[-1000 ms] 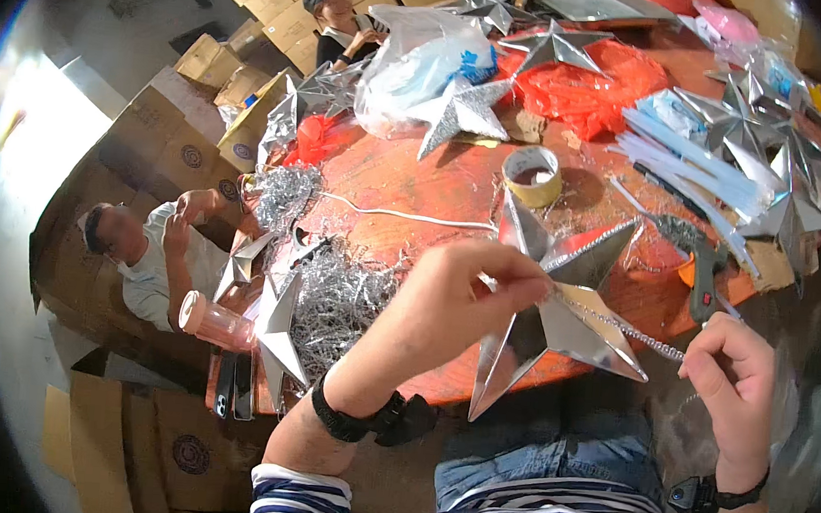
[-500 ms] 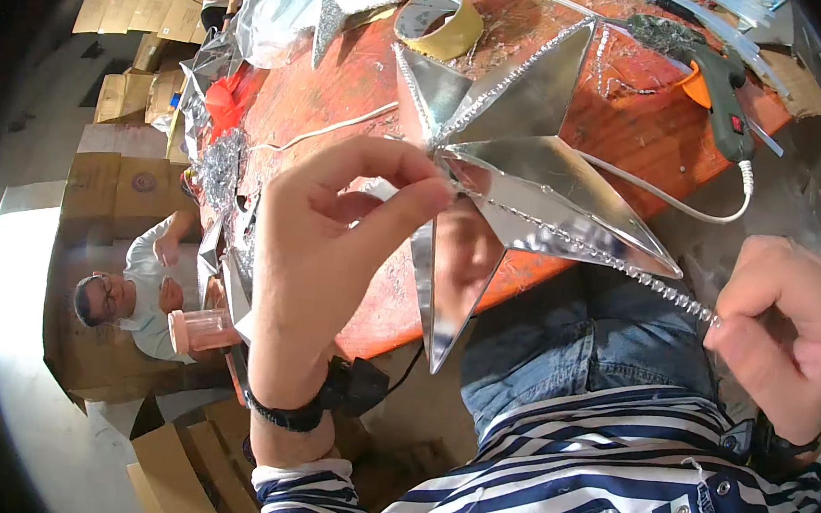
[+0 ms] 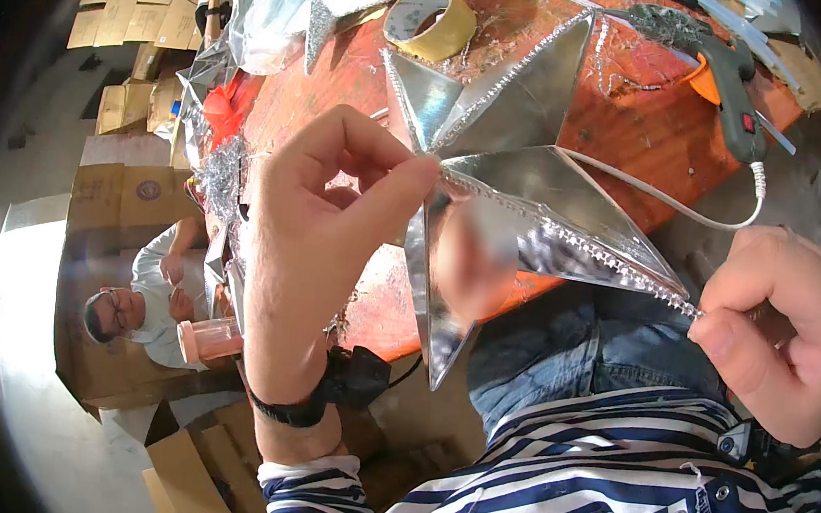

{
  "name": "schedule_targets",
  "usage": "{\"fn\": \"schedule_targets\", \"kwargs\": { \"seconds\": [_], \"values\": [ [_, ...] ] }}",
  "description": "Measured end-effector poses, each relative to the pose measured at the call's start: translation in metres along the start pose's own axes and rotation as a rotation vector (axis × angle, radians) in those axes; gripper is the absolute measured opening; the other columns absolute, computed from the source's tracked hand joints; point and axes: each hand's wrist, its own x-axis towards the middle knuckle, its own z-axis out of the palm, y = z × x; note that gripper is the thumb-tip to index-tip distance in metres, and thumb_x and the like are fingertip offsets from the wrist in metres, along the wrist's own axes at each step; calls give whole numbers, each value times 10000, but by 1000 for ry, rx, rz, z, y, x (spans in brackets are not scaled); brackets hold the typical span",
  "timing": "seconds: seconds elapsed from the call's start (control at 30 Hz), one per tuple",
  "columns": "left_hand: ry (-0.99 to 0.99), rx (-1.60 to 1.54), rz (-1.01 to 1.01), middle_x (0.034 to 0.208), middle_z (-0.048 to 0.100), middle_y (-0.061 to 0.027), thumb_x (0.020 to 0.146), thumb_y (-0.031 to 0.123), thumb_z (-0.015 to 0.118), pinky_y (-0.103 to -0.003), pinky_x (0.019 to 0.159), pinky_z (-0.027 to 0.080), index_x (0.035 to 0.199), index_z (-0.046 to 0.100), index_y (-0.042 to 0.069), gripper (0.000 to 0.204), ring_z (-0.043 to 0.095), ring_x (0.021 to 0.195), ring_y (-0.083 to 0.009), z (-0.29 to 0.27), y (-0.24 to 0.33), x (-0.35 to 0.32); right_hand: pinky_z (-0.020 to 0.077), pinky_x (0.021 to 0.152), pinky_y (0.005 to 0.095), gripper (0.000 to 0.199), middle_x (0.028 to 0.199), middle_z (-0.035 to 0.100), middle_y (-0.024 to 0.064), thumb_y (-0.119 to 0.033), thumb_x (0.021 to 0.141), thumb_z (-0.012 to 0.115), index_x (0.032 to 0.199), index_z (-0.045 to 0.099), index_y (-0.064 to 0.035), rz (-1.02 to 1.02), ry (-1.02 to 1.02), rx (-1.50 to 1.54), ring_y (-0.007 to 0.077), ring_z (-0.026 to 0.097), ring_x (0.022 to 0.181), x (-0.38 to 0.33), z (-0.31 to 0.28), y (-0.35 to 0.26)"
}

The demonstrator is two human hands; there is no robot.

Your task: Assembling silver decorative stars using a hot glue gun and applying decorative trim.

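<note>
Silver star (image 3: 570, 187) at left hand (image 3: 329, 192), tip (image 3: 658, 274) toward right hand (image 3: 796, 321), both pinched on chain (image 3: 613, 258)

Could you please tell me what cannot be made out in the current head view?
All in the head view:
Bead chain: its right end, hidden by the right hand.
Silver star: part near its middle, covered by the left hand.
White cord: part hidden behind the star.
Plastic bag: cut off by the upper edge.

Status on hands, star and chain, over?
Left hand pinching silver chain at centre of star; right hand pinching it near one tip. Glue gun apart from both hands.
</note>
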Motion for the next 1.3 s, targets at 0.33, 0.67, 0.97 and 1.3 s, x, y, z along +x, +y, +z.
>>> {"fn": "schedule_targets", "kwargs": {
  "seconds": [0.33,0.67,0.97,1.3],
  "values": [
    [-24,-136,-65,738,559,19,805,121,642,-188,589,372,852,587,23,121,505,678,-31,-1,3,-2,282,487,253,123,613,496,39,-93,762,594,690,525,-23,147,-56,-145,116,418,515,1,-8,-14],
    [-25,-12,-22,712,543,37,794,113,657,-171,537,344,816,567,55,109,474,629,-22,0,-3,1,290,442,225,197,553,504,17,-71,799,616,646,519,6,310,-90,-176,74,436,469,-3,-11,-19],
    [-11,-67,-27,714,556,35,816,103,625,-174,539,353,853,575,57,78,478,622,-21,7,0,-2,262,433,234,229,519,447,3,-75,813,612,630,499,2,374,-95,-161,62,384,455,-9,-17,-11],
    [-14,-66,15,710,551,33,822,94,615,-171,538,356,873,585,44,77,482,622,-23,8,-1,-3,277,444,225,196,566,469,4,-64,806,599,649,503,2,392,-180,-147,54,389,484,-11,-24,-10]
  ]
}}
